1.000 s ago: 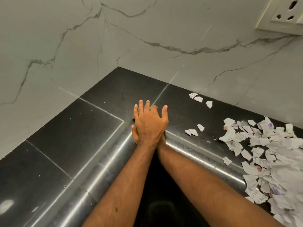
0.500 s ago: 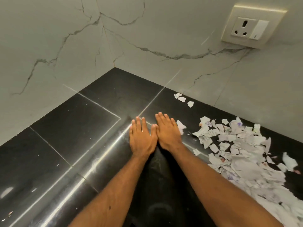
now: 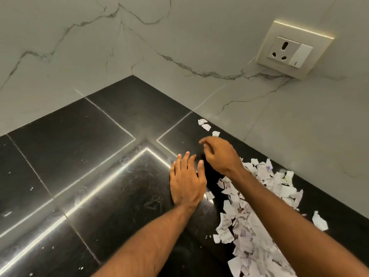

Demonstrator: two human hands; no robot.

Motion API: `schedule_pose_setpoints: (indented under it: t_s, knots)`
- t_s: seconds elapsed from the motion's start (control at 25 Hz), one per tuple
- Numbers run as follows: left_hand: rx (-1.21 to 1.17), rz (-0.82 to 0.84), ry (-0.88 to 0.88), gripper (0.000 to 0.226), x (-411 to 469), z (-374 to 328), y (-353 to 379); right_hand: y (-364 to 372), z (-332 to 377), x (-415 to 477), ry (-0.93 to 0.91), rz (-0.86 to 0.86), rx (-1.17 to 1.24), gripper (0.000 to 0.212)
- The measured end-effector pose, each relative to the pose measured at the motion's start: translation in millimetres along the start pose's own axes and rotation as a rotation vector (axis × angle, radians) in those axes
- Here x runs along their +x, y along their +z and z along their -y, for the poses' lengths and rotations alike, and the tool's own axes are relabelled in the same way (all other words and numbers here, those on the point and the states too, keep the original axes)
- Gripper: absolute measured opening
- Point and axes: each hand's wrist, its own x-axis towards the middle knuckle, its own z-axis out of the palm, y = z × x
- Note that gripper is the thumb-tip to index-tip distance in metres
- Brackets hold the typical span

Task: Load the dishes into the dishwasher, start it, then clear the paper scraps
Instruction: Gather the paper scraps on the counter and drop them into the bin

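A heap of torn white paper scraps [image 3: 265,184] covers the black stone countertop [image 3: 103,160] on the right, running down to the lower edge of the view. Three small scraps [image 3: 206,126] lie apart near the wall, just beyond my right hand [image 3: 221,154]. That hand hovers above the counter with its fingers loosely bent and blurred; I see nothing in it. My left hand [image 3: 187,182] lies flat on the counter with straight fingers, left of the heap and close beside the right wrist. One stray scrap [image 3: 319,220] sits to the right of the heap.
White marble-look walls [image 3: 199,47] meet in a corner behind the counter. A wall socket with a switch [image 3: 289,51] sits above the heap at the right. The counter's left part shows only seams and light reflections.
My right hand has lifted off the counter and moved away toward the three small scraps. The left hand stays flat on the counter. The view has shifted right.
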Motion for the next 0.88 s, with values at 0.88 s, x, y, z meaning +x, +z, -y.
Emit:
schedule_pose_setpoints:
  t_s: [0.88]
  knots:
    - [-0.008,0.156,0.301,0.059,-3.5,3.0,-2.3,-66.7,-90.4,-86.1,0.152,0.080,0.119,0.053]
